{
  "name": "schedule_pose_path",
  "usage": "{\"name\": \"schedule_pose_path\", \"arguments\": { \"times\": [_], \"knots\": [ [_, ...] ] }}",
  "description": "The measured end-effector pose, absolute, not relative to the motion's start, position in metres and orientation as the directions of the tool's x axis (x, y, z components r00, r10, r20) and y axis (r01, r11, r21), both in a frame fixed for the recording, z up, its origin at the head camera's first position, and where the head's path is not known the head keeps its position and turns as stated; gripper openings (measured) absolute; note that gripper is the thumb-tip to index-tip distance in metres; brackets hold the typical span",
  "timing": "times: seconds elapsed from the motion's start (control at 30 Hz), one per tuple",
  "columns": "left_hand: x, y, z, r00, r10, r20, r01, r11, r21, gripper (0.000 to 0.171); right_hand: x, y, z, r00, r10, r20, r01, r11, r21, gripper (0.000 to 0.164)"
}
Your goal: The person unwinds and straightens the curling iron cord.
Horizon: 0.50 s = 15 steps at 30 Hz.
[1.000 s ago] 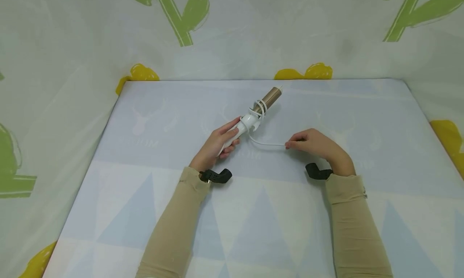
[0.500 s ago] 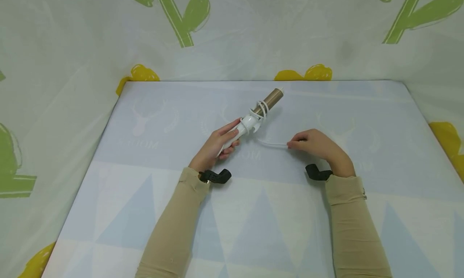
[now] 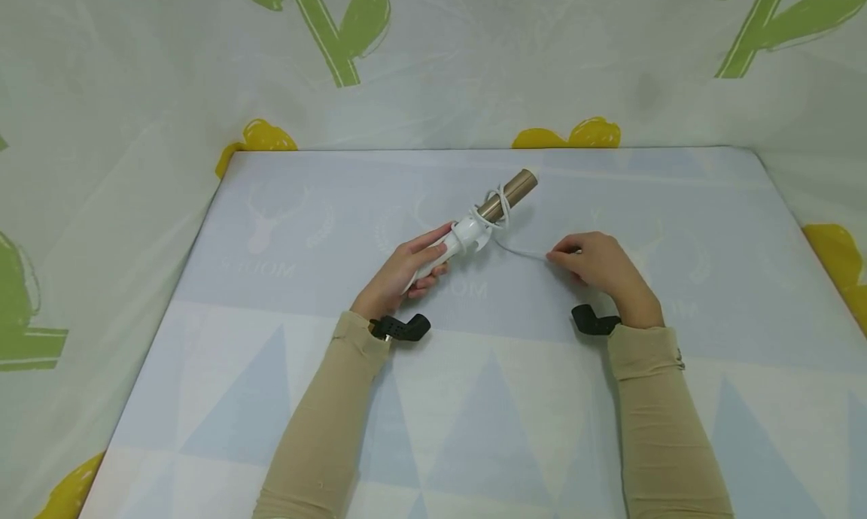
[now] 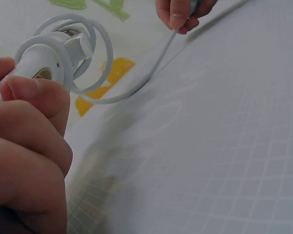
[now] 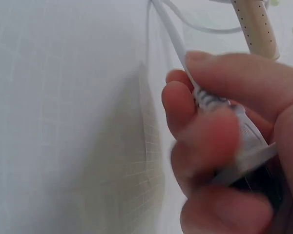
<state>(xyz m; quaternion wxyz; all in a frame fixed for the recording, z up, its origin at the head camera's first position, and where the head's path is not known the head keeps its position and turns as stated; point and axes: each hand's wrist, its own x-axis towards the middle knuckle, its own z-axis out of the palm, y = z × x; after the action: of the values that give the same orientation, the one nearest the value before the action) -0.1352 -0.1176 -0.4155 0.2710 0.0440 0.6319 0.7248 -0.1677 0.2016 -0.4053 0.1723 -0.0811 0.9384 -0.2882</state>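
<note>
My left hand (image 3: 406,267) grips the white handle of a curling iron (image 3: 467,233), whose gold barrel (image 3: 521,186) points away and to the right. Its white cord (image 3: 521,253) is looped loosely around the barrel and the top of the handle. From the loops, the cord runs rightward to my right hand (image 3: 596,262). In the right wrist view, those fingers curl around a white plug (image 5: 251,134) and the ribbed end of the cord, hiding part of the plug. Small holes dot the barrel there. The left wrist view has the cord loops (image 4: 107,53) standing out wide around the iron.
Beneath both hands lies a table (image 3: 515,429) with a pale blue and white patterned cover. A light curtain (image 3: 460,75) with green and yellow plant shapes hangs behind it and along the sides. Black wrist cameras (image 3: 403,328) sit on both wrists.
My right hand has moved slightly right and away, drawing the cord along. The curling iron has tilted a little to the right, and its cord loops have shifted. My left hand keeps its grip.
</note>
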Motion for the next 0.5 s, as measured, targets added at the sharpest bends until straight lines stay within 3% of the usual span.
{"name": "schedule_pose_path", "arguments": {
  "times": [0.27,0.5],
  "knots": [
    [-0.131,-0.117,-0.408,-0.837,0.475,-0.273,-0.335,-0.049,0.941,0.043,-0.166,0.202,-0.403,-0.969,-0.180,-0.166,-0.062,0.836,-0.545,0.033],
    [-0.136,-0.118,-0.420,-0.831,0.479,-0.282,-0.328,-0.014,0.945,0.042,-0.165,0.202,-0.403,-0.978,-0.138,-0.155,-0.036,0.847,-0.531,0.036]
  ]
}}
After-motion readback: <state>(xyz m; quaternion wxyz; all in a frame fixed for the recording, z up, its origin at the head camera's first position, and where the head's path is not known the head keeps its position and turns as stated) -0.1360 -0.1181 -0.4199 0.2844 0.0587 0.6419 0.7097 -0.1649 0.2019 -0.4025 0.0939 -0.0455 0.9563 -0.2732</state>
